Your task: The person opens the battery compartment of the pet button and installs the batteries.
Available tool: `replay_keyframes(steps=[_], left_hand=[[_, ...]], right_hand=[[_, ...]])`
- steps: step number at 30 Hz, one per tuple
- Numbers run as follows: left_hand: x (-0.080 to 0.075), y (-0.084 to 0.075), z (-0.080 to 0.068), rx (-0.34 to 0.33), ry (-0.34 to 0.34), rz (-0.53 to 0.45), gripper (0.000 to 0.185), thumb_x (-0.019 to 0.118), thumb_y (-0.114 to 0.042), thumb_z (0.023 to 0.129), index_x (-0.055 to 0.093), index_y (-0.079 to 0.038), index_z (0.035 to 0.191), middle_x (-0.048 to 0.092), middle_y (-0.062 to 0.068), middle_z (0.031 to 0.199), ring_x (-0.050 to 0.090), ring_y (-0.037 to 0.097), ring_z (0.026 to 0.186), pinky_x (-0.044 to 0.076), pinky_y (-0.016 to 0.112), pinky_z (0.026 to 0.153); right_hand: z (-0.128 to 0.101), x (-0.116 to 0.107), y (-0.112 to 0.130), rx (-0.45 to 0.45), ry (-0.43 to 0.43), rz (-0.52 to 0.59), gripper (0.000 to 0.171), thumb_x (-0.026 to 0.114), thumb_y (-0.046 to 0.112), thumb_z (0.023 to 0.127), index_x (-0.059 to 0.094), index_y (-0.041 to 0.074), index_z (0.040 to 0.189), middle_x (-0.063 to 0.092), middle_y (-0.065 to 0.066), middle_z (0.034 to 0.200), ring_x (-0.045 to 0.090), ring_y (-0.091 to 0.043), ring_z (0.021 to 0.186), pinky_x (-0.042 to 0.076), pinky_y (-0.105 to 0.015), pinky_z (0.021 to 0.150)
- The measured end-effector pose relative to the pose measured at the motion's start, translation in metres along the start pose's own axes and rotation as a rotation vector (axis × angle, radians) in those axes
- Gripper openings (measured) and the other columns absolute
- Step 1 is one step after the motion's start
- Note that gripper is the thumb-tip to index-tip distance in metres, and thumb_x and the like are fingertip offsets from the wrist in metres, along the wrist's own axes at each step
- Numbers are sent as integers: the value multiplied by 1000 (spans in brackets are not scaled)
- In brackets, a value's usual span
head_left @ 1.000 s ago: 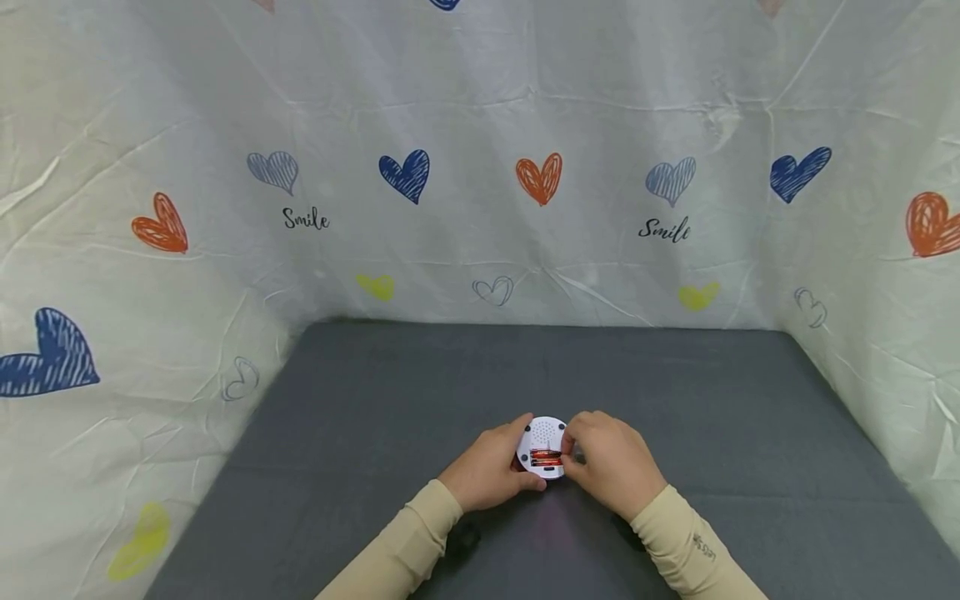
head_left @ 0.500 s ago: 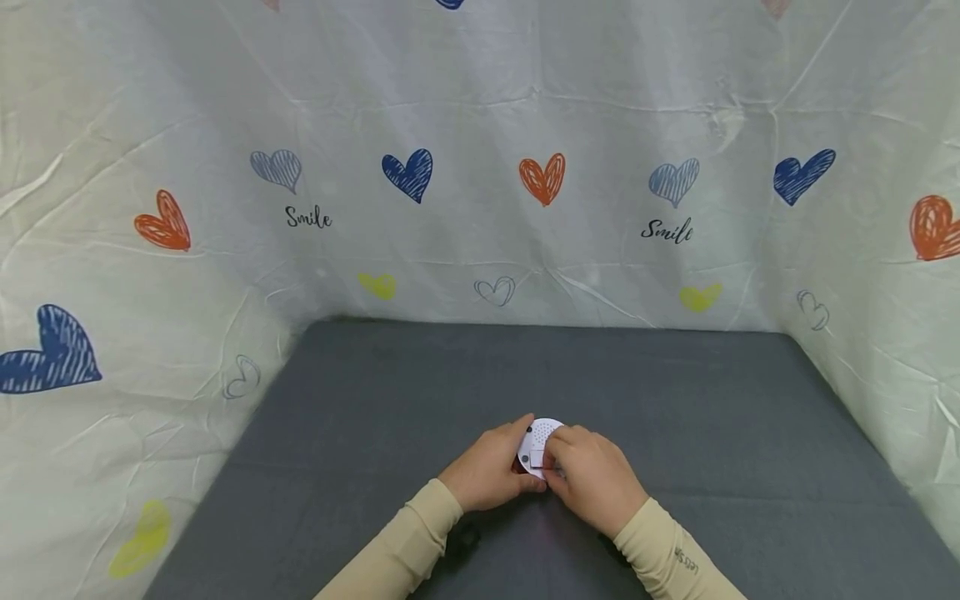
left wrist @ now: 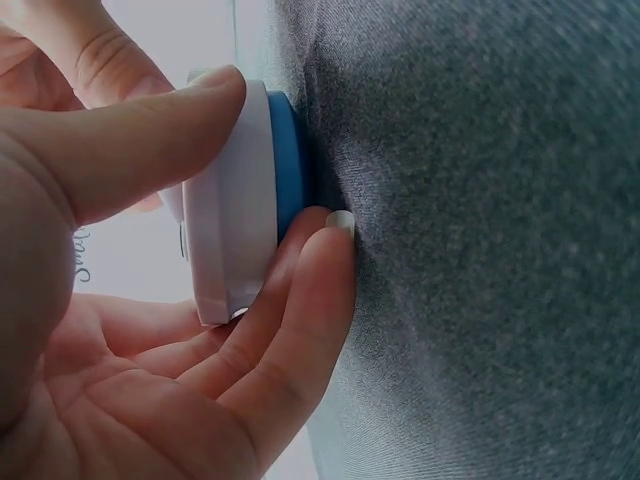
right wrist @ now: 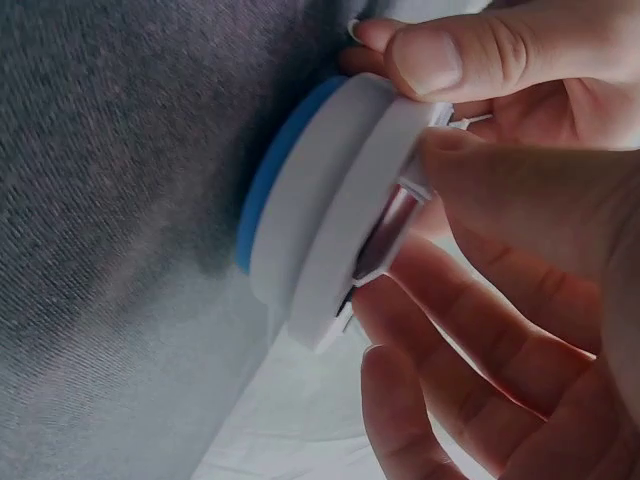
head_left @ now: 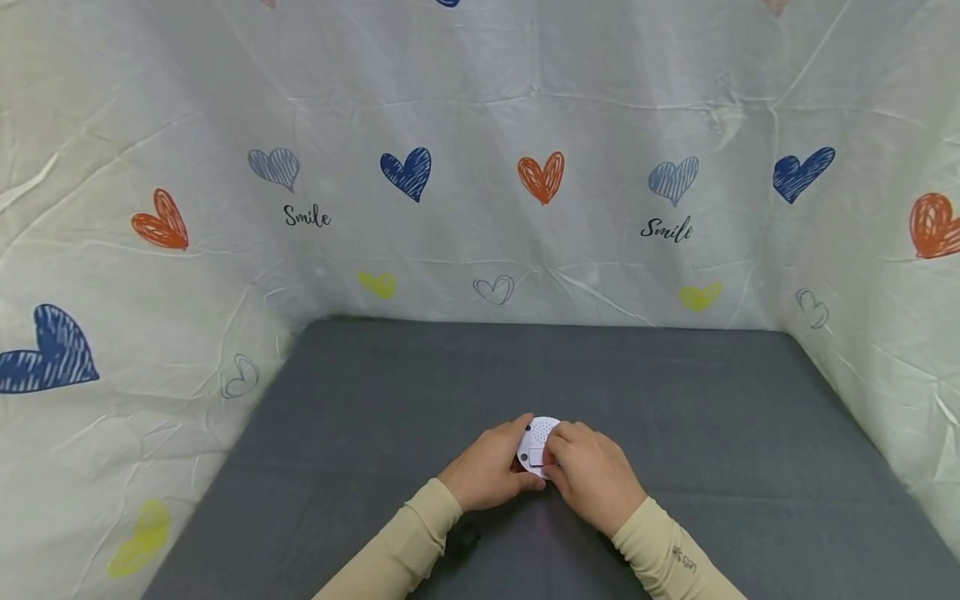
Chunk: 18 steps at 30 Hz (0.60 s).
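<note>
My left hand grips a round white battery-powered device by its rim, thumb on the near side and fingers round the far side. The device's perforated back, with small dark feet, faces up. Its blue underside is turned towards the table in the left wrist view. My right hand pinches a small white battery cover over the battery compartment. In the right wrist view the cover stands tilted at the compartment, with a reddish gap showing beside it. Fingers hide much of the cover and compartment.
A dark grey cloth-covered table lies under and around the hands. White curtains printed with hearts and "Smile" stand at its back and sides. A small dark object shows below the left wrist.
My right hand has moved left over the device with the white cover, hiding the red batteries seen one second ago. The left hand keeps its hold in the same place.
</note>
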State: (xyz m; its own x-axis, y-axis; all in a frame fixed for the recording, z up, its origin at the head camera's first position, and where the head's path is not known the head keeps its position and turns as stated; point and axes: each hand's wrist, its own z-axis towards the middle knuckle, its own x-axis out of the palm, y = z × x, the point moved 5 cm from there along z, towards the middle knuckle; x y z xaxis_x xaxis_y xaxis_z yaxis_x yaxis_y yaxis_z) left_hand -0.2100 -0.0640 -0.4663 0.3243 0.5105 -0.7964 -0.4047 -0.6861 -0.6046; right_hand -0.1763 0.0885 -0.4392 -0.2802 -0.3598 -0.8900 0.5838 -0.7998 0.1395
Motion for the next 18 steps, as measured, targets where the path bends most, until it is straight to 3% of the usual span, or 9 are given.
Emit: replay_keyframes(steps=[10,18], left_hand=[[0,-1,2,25,8,-27,74,89,-30,91,52,-6,151,71,3,122,62,10,97,52,27,82],[-1,-1,1,21,19,-38,79,89,-31,91,50,-8,155,71,3,125,63,9,96,53,25,81]], right_hand=[[-1,0,-1,9,0,35,23,92,11,84,70,17,84,62,6,89,56,-10,80,51,-27,65],[1,-4,-10,59,1,126,23,95,15,83,72,19,82,63,7,91,56,-10,84,52,-27,68]])
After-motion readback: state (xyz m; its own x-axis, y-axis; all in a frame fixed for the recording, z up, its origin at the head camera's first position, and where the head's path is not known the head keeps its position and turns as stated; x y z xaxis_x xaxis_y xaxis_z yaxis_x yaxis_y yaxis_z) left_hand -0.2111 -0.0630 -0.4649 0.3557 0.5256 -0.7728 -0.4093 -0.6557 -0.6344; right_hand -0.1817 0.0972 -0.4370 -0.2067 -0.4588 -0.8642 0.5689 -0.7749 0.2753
